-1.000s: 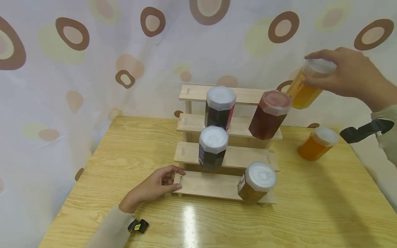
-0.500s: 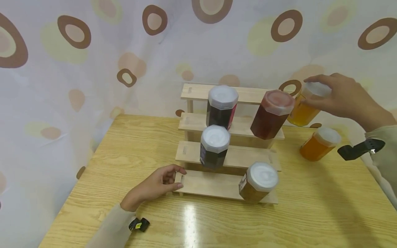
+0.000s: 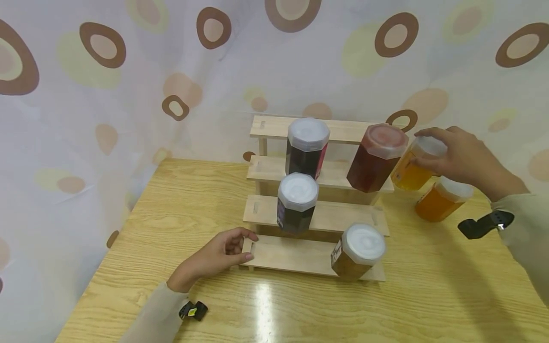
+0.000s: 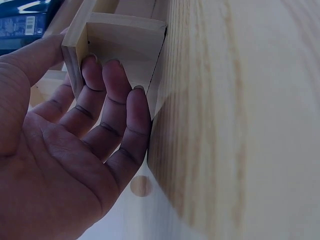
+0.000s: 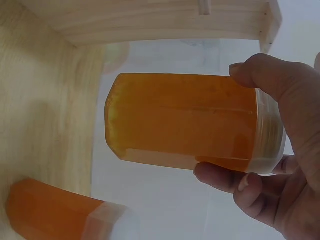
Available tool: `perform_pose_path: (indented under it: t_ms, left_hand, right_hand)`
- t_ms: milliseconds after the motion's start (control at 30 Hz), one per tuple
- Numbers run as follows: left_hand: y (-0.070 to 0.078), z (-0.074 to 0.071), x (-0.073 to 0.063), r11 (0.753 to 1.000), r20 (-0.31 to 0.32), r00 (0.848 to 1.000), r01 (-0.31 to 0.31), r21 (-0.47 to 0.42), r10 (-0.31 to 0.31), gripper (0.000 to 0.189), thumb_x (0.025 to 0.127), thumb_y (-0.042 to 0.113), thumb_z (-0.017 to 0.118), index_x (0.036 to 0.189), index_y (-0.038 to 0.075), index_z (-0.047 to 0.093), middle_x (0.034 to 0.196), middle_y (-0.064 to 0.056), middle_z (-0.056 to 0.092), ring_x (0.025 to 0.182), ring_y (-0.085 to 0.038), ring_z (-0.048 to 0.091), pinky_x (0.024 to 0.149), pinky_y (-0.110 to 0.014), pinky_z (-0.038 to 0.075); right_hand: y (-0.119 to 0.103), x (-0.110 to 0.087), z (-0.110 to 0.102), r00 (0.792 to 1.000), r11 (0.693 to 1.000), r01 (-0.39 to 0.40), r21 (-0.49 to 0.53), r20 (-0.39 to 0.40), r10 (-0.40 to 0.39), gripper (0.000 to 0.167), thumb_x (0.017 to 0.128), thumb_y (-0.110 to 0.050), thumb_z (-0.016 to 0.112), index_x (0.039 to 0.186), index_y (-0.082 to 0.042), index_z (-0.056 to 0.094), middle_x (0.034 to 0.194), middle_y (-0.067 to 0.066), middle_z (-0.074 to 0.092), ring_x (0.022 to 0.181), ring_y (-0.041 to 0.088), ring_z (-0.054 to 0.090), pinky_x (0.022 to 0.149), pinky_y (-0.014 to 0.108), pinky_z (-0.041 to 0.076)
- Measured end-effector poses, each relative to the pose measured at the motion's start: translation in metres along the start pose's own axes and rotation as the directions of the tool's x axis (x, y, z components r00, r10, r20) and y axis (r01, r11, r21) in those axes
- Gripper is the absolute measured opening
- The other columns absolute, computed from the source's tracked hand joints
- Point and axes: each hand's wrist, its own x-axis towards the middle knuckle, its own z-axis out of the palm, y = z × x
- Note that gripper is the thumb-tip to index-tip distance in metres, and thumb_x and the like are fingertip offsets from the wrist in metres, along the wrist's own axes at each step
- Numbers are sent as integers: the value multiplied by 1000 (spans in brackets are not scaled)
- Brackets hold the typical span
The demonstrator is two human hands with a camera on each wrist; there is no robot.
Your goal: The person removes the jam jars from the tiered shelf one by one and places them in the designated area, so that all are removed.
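Note:
In the head view, a four-tier wooden display rack stands on the table. My left hand holds the left end of its lowest shelf, thumb on one side and fingers curled on the other in the left wrist view. My right hand grips a jar of amber honey-like liquid near its white lid. That jar hangs in the air, slightly tilted, right of the rack. On the tiers stand a dark jar with a pink label, a dark red jar, a smaller dark jar and a brown jar.
A second, orange-amber jar stands on the wooden table, right of the rack and partly behind the right hand. A patterned curtain hangs behind the table and down its left side.
My right hand has lowered the amber jar from high at the right towards the table and slightly left, beside the rack. The left hand keeps its hold on the shelf.

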Motion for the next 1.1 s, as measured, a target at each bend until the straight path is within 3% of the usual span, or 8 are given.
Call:
perform_pose_path:
  t_ms: [367,1100]
  left_hand:
    - [1,-1,-2,1000,-4,1000,18,6,-18,34,99,5,70,132,3,60,78,-1,50,65,-8,45,58,-21,41]
    - [-2,1,-4,1000,-11,1000,15,6,-15,34,98,5,70,131,3,61,80,-2,52,66,-8,46,59,-20,42]
  right_hand:
    - [6,-10,29,997,997,-56,47,61,54,72,93,-52,73,147,-12,50,133,37,45,111,60,48,87,79,41]
    - [14,-19,69,997,999,-5,39,73,2,67,92,-46,77,142,-7,53,125,39,48,103,60,54,81,76,46]
